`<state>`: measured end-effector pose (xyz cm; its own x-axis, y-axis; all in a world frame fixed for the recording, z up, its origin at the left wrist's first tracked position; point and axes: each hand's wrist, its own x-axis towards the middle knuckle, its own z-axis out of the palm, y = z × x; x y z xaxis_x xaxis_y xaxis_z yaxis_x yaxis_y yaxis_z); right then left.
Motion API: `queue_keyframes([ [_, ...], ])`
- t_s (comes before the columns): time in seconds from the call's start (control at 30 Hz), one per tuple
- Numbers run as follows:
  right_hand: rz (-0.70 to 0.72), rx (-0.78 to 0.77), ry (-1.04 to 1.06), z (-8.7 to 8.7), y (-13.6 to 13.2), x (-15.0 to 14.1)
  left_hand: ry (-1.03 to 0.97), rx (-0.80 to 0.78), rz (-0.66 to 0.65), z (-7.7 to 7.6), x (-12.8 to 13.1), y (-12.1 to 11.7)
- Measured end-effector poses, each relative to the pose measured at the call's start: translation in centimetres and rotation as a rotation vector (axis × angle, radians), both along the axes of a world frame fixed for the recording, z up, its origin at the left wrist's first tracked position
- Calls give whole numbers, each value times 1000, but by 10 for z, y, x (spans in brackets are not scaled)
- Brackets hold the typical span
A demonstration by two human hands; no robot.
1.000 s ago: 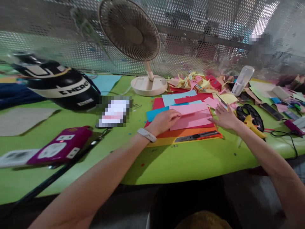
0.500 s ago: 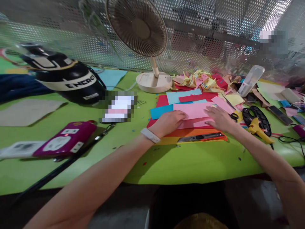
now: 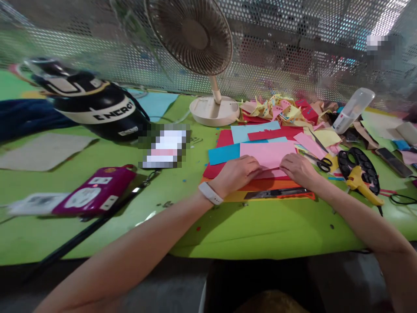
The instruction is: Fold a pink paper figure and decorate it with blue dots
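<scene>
A sheet of pink paper (image 3: 267,153) lies over red, blue and orange sheets, a flap of it folded across a lower pink layer. My left hand (image 3: 239,173) is closed at the near left of that flap, fingertips on its edge. At the near right of the same edge, my right hand (image 3: 299,170) pinches the paper with curled fingers. Just below the hands a craft knife (image 3: 276,193) with an orange handle rests on the orange and yellow sheets. Fingertips partly cover the paper's edge.
Scissors (image 3: 323,164), a yellow glue gun (image 3: 361,184) and a black palette (image 3: 371,171) lie to the right. Paper scraps (image 3: 276,108) pile up behind. A fan (image 3: 215,112), a phone (image 3: 166,148), a large bottle (image 3: 100,108) and a magenta power bank (image 3: 96,191) stand or lie leftward.
My left hand has brought the lifted pink flap down toward me. My right hand has moved from spread flat at the right to pinching the flap's near edge. The view has shifted slightly.
</scene>
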<state>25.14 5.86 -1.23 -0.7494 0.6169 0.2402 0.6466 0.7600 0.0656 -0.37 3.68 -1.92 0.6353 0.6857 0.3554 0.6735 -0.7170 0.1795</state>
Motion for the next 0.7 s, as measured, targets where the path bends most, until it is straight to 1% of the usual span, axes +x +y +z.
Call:
queue_keyframes([
  [0.1, -6, -38, 51, -2, 1, 0, 6, -8, 3, -3, 0, 1],
  [0.23, -24, -115, 151, -5, 3, -3, -37, -29, -1, -7, -2, 1],
  [0.37, -31, -228, 265, -10, 7, -7, -139, -93, 26, -11, -4, 0],
  [0.47, -73, -312, 351, -13, 10, -8, -241, -147, 61, -12, -2, 0],
  [0.53, -101, -346, 379, -15, 10, -8, -275, -167, 85, -11, -1, -1],
  [0.7, -100, -336, 356, -12, 9, -8, -190, -153, 112, -8, -1, -1],
])
